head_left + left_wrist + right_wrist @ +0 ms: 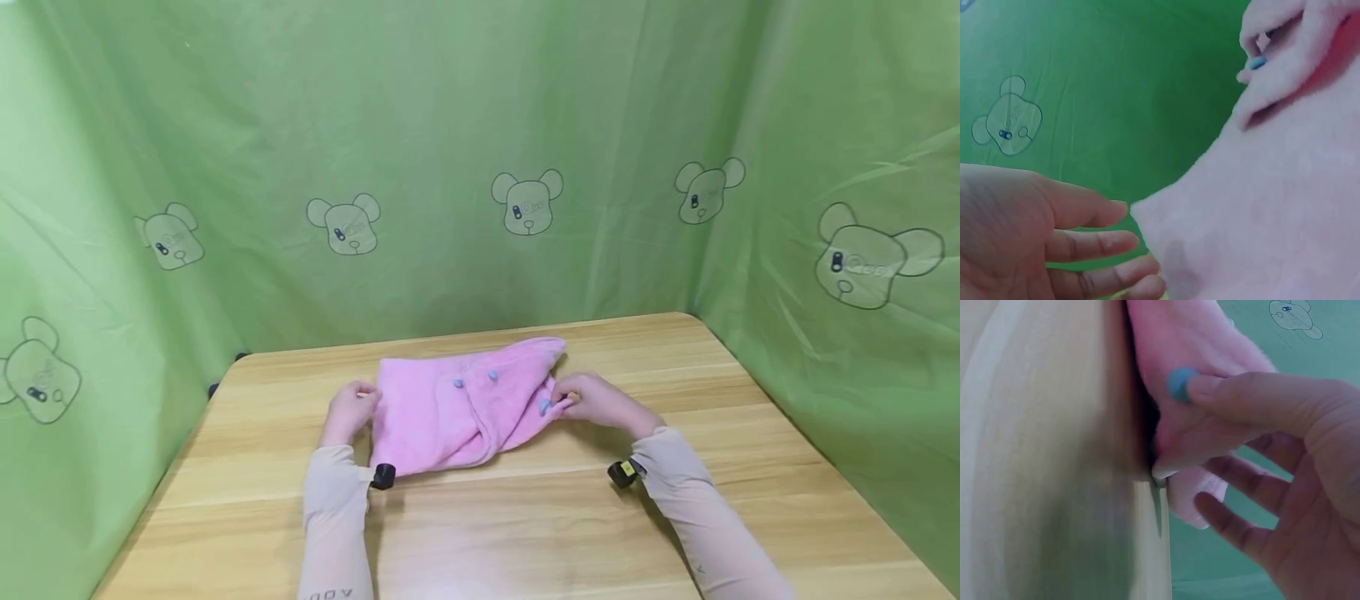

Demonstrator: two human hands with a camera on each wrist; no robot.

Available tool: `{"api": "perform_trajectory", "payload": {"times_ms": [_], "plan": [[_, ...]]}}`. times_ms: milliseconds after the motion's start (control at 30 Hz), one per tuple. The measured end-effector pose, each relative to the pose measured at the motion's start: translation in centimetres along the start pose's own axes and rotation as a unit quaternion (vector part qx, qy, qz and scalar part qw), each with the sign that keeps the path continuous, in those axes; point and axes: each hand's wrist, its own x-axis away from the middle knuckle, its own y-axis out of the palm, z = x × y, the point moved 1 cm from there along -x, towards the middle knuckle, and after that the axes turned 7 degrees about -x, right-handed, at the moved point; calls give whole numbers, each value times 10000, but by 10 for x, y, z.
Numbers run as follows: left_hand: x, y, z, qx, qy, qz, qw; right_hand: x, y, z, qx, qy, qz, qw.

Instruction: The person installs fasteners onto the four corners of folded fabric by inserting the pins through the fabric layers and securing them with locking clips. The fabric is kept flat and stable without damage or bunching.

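A pink fleece garment (pixel 420 408) with blue buttons (pixel 492 375) lies across the table, its front panels overlapping in folds. My right hand (pixel 600 402) pinches its right corner between thumb and fingers. In the right wrist view, the thumb touches a blue button (pixel 1179 384) on that corner, which is lifted off the table. At the garment's left edge is my left hand (pixel 352 410). Seen from the left wrist, that hand (pixel 1016 231) has loosely extended fingers, with the fingertips right at the edge of the pink cloth (pixel 1260 206) and the thumb apart from the fingers.
The wooden table (pixel 487 533) has a rounded far corner. Green curtains (pixel 450 108) printed with bear heads hang behind it and at both sides. A small black camera sits on each wrist, the left one (pixel 384 476) close by the garment's lower left corner.
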Motion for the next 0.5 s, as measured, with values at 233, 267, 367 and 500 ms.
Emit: {"api": "perform_trajectory", "payload": {"times_ms": [233, 267, 367, 500], "plan": [[-3, 4, -11, 576, -513, -316, 9965, 10, -7, -4, -343, 563, -923, 9936], [-3, 4, -12, 627, -535, -324, 9961, 12, -8, -4, -422, 638, -1072, 9913], [-2, 4, -15, 887, -602, -432, 9933, 17, -13, -5, -685, 799, -1416, 9843], [-1, 5, -17, 1175, -715, -617, 9886, 19, -19, -4, -798, 754, -1325, 9851]]}}
